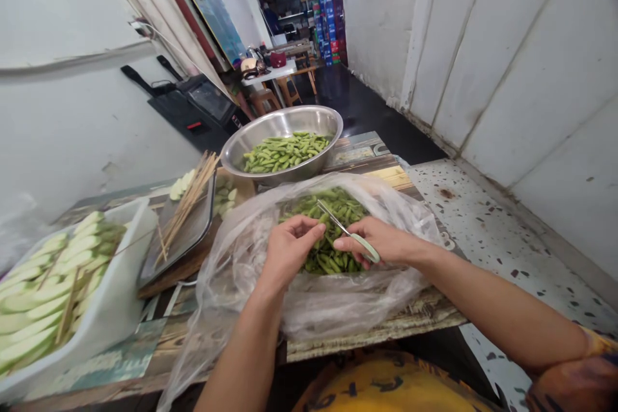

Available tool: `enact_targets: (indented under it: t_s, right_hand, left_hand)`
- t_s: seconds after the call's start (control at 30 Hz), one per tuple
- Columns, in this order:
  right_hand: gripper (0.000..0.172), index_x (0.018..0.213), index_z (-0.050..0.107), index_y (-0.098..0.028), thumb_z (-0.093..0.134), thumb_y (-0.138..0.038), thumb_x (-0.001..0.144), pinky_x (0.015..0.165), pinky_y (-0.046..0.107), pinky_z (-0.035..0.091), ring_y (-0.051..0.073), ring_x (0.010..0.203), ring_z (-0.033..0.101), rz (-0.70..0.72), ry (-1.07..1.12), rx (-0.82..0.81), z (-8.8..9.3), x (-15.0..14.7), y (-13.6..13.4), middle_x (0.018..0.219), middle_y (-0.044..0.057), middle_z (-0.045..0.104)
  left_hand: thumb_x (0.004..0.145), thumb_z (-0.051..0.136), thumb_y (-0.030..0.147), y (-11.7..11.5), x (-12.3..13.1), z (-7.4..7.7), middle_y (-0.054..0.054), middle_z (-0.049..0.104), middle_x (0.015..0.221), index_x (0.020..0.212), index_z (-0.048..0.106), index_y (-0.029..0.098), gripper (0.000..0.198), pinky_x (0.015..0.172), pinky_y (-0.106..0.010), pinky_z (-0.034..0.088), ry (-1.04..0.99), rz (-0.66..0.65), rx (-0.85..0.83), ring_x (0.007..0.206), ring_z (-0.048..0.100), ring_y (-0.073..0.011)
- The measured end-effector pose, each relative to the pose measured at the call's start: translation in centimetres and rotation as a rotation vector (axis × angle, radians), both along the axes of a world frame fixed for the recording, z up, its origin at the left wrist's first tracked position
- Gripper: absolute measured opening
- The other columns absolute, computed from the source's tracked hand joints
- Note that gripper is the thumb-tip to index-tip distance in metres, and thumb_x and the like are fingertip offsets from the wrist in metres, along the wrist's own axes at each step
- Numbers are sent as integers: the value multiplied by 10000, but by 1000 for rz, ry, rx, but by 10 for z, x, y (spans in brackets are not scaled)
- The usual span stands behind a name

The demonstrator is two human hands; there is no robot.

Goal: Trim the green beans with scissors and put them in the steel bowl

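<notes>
My right hand is closed round the pale green handles of a pair of scissors. Their metal blades point up and to the left, above a heap of green edamame pods. Just left of the blades, my left hand pinches an edamame pod between thumb and fingertips; only its end shows. Both hands are over the mouth of a clear plastic bag that lies spread on the table and holds the heap. Behind the bag, a steel bowl contains more pods.
On the left stands a white tub of skewered pale green slices. Wooden skewers lie across a metal tray between tub and bag. The wood-patterned table ends close to my body; a white wall rises on the right.
</notes>
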State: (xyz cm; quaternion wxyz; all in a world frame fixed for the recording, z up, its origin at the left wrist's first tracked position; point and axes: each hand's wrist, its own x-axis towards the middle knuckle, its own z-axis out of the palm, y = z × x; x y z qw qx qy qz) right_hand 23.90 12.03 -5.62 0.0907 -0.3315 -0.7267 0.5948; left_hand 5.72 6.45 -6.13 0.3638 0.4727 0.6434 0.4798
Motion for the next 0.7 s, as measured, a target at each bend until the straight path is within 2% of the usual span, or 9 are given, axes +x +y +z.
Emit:
enact_targets:
  t_s: [0.13, 0.27, 0.33, 0.4, 0.47, 0.7]
  right_hand:
    - [471, 547, 509, -144, 564, -563, 753, 429, 192, 363, 98, 401, 497, -24, 4, 83, -7, -1, -1, 421, -17, 505]
    - [458, 554, 509, -146, 589, -563, 728, 410, 194, 357, 100, 390, 507, -35, -36, 80, -9, -3, -3, 445, -19, 518]
    - [445, 570, 506, -148, 606, -557, 715, 402, 190, 357, 95, 393, 504, -50, -13, 52, -8, -5, -3, 464, -24, 521]
    - [438, 595, 498, -153, 605, -560, 715, 377, 183, 341, 88, 392, 490, -67, 21, 1, -6, -6, -4, 480, -28, 522]
    - [445, 620, 492, -155, 585, -578, 724, 346, 176, 318, 80, 384, 465, -65, 37, -51, -4, -6, -5, 490, -28, 521]
    - [478, 640, 491, -149, 551, -614, 734, 316, 168, 311, 70, 371, 433, -6, 10, -47, 0, -6, -7, 495, -24, 507]
  left_hand:
    - [627, 707, 393, 0, -2, 1, 22, 572, 534, 704, 603, 130, 293, 370, -180, 293, -57, -23, -86, 375, 394, -43]
    - [616, 724, 386, 1, -5, 2, 33, 555, 512, 722, 578, 126, 316, 334, -161, 317, -152, -26, -139, 354, 417, -44]
    - [591, 751, 351, 3, -6, 3, 41, 566, 536, 735, 556, 136, 325, 393, -163, 410, -293, 14, -115, 407, 505, -60]
    - [561, 780, 300, 4, -7, 5, 35, 599, 593, 739, 534, 142, 343, 534, -193, 510, -470, 47, -76, 542, 613, -97]
    - [550, 793, 252, 6, -7, 5, 18, 627, 640, 726, 525, 139, 340, 650, -215, 538, -595, 50, -54, 663, 661, -126]
    - [574, 792, 195, 6, -3, 1, 21, 619, 628, 660, 509, 129, 304, 636, -183, 538, -728, 53, -18, 672, 663, -117]
